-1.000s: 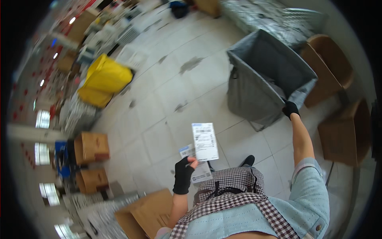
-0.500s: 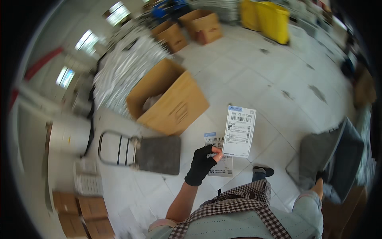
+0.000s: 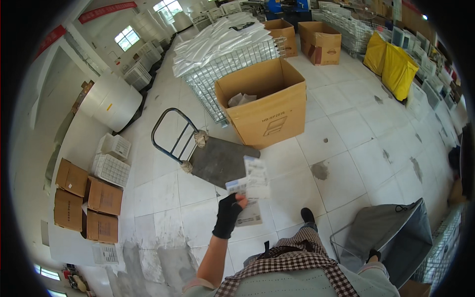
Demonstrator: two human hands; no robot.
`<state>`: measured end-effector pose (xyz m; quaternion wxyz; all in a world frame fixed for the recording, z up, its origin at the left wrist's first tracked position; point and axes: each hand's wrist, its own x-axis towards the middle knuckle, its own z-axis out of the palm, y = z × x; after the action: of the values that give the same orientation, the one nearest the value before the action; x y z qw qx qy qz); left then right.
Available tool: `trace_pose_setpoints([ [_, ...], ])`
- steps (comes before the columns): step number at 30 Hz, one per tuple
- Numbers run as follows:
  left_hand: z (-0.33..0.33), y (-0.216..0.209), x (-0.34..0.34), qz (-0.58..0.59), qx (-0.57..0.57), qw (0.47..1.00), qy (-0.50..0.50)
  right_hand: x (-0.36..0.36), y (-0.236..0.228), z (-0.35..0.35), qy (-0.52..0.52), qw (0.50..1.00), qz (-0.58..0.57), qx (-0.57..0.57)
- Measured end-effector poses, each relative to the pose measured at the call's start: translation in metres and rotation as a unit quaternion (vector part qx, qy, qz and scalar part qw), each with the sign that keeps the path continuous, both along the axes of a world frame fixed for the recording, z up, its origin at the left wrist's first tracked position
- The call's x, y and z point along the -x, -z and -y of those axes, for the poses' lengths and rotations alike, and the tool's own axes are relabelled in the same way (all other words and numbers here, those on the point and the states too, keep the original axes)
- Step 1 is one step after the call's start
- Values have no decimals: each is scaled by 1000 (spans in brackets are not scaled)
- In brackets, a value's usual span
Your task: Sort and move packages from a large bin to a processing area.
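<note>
My left hand (image 3: 228, 216), in a black fingerless glove, pinches shipping labels (image 3: 258, 181) between thumb and fingers in front of me. At least two white sheets overlap, fanned apart; their print is blurred. Low on the right, my right hand (image 3: 374, 255), also in a black glove, is closed at the near edge of a grey fabric bin (image 3: 363, 237) that tilts beside me. Its fingers are partly hidden. The bin has a thin metal frame and a dark, open interior.
Ahead stand a flatbed trolley (image 3: 222, 158) and a large open carton (image 3: 269, 116) with pale material inside. Behind is a wire cage (image 3: 213, 79) heaped with silvery bags. Brown boxes (image 3: 104, 195) are stacked left; yellow covered bins (image 3: 396, 69) stand far right.
My view has swung, so the trolley and carton now appear farther right and more of the left wall shows. The labels have moved left in view with my left hand. My right hand stays at the bin.
</note>
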<state>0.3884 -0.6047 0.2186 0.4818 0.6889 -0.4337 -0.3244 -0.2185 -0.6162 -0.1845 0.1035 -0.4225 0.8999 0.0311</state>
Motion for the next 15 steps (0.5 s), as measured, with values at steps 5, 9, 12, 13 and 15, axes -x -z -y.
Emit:
trace_pose_setpoints([
  [5,45,28,-1,-94,46,994,44,-86,-109,44,-20,991,-133,-20],
  [9,94,25,4,-95,16,993,62,-229,-169,168,-149,789,570,177],
  [12,125,26,2,-121,2,992,44,-373,-309,206,-89,481,872,28],
  [13,133,24,4,-133,-5,990,36,-395,-333,218,-150,507,849,16],
  [15,151,23,8,-137,-6,990,18,-419,-351,245,-210,528,823,-8],
])
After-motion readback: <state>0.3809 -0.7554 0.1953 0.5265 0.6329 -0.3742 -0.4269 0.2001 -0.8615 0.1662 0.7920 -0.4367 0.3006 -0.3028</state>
